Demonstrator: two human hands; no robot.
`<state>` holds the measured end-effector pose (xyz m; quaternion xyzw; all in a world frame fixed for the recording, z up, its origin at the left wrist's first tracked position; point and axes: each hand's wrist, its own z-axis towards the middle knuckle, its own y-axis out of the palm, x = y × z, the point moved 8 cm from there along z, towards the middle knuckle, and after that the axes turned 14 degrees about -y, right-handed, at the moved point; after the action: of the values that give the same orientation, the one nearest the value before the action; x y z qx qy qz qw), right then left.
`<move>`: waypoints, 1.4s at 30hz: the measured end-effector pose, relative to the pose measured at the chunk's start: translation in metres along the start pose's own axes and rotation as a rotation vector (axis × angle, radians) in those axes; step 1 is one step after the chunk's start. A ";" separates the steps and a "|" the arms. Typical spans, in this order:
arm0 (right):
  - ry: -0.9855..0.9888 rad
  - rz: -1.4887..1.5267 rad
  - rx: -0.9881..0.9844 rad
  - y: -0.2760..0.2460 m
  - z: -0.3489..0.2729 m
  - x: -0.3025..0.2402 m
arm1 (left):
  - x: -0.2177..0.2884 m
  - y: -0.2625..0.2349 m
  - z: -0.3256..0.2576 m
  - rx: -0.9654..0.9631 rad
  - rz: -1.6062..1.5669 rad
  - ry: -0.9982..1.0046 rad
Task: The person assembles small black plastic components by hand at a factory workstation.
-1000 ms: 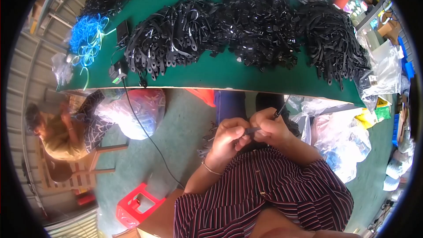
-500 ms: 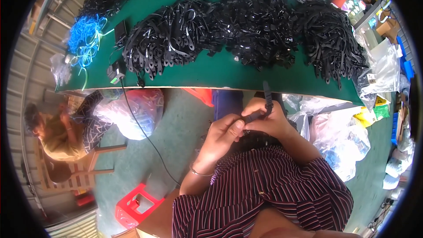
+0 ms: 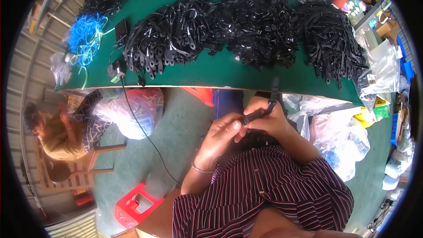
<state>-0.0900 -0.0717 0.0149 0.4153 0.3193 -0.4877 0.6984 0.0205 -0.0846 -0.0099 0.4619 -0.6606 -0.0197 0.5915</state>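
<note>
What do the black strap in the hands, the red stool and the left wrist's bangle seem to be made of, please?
The black strap looks like matte rubber or soft plastic, since it bends in a curve with little shine. The red stool seems moulded plastic, fairly glossy, given its even colour and bright highlights. The bangle is probably polished metal, judging by its glint.

matt strap [image 3: 274, 94], smooth tabletop [image 3: 211, 76], glossy plastic stool [image 3: 125, 213]

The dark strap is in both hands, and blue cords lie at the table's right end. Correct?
Wrong end: the head view shows blue cords at the left end of the table; the left hand and right hand hold the dark strap.
</note>
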 end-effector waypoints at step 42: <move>-0.684 -0.931 -0.128 0.030 -0.003 -0.049 | -0.002 0.005 -0.001 0.077 -0.198 0.207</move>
<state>-0.0770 -0.0431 0.0630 0.0070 0.2534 -0.8296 0.4975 0.0176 -0.0798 -0.0083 0.5465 -0.5476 -0.0049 0.6336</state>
